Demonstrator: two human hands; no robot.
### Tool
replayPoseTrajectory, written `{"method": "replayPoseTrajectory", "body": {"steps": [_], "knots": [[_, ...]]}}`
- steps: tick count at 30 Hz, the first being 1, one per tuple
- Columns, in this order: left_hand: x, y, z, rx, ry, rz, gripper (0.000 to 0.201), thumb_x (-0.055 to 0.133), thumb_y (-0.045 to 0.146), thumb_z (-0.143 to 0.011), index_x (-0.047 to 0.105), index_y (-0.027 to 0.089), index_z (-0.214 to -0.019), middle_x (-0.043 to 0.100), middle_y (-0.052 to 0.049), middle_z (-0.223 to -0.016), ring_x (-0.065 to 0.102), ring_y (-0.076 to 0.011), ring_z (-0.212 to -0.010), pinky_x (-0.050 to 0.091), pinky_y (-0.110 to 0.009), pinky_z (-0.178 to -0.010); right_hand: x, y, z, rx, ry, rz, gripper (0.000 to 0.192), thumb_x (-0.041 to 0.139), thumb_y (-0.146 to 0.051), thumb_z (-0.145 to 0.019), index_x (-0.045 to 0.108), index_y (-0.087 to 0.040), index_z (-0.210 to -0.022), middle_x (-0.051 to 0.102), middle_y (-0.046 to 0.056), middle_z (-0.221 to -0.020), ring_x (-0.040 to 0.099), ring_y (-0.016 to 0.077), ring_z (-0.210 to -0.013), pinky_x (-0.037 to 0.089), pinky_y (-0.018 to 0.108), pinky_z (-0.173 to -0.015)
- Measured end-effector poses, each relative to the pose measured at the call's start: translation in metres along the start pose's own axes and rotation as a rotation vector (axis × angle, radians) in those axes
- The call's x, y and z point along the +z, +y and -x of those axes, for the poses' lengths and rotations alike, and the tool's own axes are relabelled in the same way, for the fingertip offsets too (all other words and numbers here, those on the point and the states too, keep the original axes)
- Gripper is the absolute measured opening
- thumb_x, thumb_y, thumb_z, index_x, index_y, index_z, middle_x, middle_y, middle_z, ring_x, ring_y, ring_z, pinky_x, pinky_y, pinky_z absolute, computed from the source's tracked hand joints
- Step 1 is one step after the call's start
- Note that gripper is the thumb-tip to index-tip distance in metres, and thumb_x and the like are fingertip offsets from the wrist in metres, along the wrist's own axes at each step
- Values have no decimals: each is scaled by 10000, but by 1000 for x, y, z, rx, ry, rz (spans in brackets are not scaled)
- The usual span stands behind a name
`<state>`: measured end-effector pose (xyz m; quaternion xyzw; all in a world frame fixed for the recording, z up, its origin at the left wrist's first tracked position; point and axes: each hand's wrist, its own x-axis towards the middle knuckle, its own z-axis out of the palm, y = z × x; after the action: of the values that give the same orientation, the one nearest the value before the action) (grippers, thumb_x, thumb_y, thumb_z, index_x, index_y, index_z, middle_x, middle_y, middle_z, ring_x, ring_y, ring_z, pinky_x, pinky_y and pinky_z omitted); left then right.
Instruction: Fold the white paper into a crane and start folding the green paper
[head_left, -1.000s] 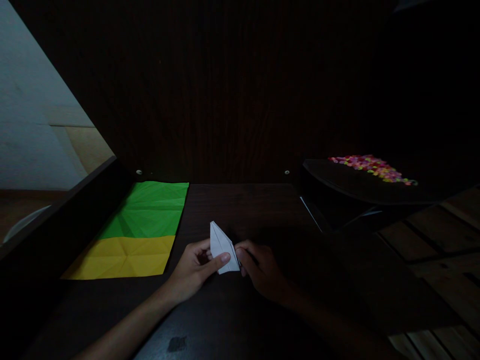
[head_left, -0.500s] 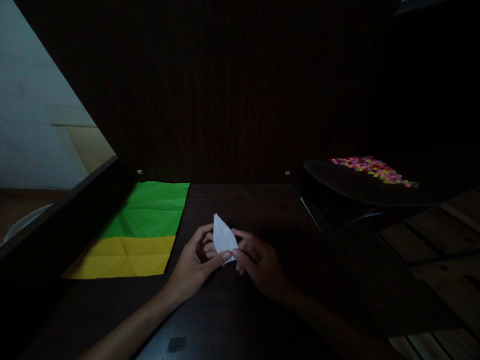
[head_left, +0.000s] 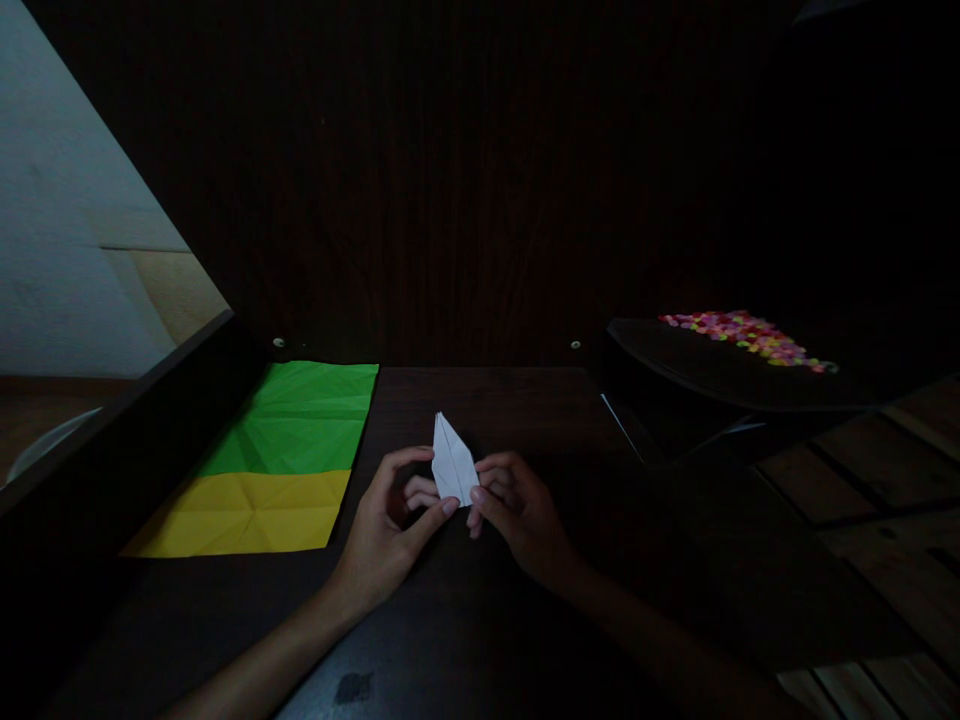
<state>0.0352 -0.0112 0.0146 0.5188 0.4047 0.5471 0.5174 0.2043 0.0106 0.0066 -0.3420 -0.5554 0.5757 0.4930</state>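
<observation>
A small folded white paper [head_left: 454,465], pointed at the top and creased down its middle, is held between my two hands above the dark desk. My left hand [head_left: 390,520] pinches its lower left side, thumb in front near the bottom edge and index finger at the left edge. On the other side my right hand [head_left: 525,515] grips the lower right corner, with the thumb on the front and the index finger along the right edge. The other fingers curl behind the paper, partly hidden.
Creased green paper [head_left: 307,415] and yellow paper [head_left: 247,515] lie at the left beside a raised dark edge [head_left: 150,385]. A dark panel [head_left: 450,200] rises behind the desk [head_left: 420,640]. At the right, a dark bag-like object [head_left: 675,365] bears a colourful flowery patch [head_left: 750,335].
The white paper has risen slightly and turned a little more upright. My fingers have shifted on it, the thumbs now farther apart at its bottom edge.
</observation>
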Motion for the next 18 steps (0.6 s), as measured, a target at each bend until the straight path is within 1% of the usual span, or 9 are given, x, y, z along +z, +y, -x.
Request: {"method": "replayPoseTrajectory", "body": {"steps": [2, 4, 6, 8, 11, 16, 18], "knots": [[-1, 0, 0, 33, 15, -8, 411, 726, 156, -793, 504, 214, -1134, 631, -18, -929, 648, -122, -728, 546, -255, -697, 0, 1, 0, 14, -15, -24, 232, 645, -343, -845, 495, -216, -969, 580, -32, -714, 614, 121, -560, 541, 265, -525], [-1, 1, -1, 74, 30, -38, 300, 735, 154, -782, 571, 200, -1029, 585, -46, -1085, 643, -112, -756, 553, -253, -706, 0, 2, 0, 23, -27, -43, 233, 648, -346, -843, 482, -218, -944, 582, -36, -696, 610, 120, -553, 537, 265, -530], [-2, 3, -2, 101, 22, -98, 168, 728, 162, -790, 621, 175, -919, 540, -63, -1162, 638, -117, -793, 559, -257, -719, -1, 2, 0, 31, -29, -51, 237, 650, -362, -840, 474, -220, -911, 581, -40, -674, 608, 121, -551, 535, 267, -535], [-2, 5, -2, 106, -5, -153, 85, 707, 180, -813, 653, 162, -875, 541, -73, -1148, 640, -135, -817, 567, -271, -727, -1, 1, -1, 42, -36, -46, 244, 649, -377, -840, 467, -222, -893, 584, -40, -662, 610, 126, -554, 538, 277, -545], [-3, 7, -2, 123, -22, -191, 78, 699, 197, -821, 684, 165, -890, 558, -78, -1125, 646, -149, -818, 580, -284, -723, -2, 0, -1, 45, -58, -36, 245, 648, -376, -843, 462, -223, -892, 597, -37, -667, 620, 131, -564, 546, 292, -569], [-7, 8, -1, 192, 8, -319, 61, 709, 169, -810, 734, 196, -859, 593, -72, -1083, 640, -185, -929, 572, -264, -735, -2, 2, -1, 15, -47, -48, 235, 645, -372, -848, 502, -223, -960, 621, -26, -704, 631, 132, -569, 544, 285, -558], [-8, 8, -1, 217, 19, -361, 72, 712, 159, -806, 748, 208, -845, 599, -72, -1078, 635, -193, -949, 568, -266, -739, -2, 3, -1, 0, -62, -53, 223, 642, -364, -852, 533, -218, -980, 626, -21, -724, 634, 131, -584, 547, 283, -562]]}}
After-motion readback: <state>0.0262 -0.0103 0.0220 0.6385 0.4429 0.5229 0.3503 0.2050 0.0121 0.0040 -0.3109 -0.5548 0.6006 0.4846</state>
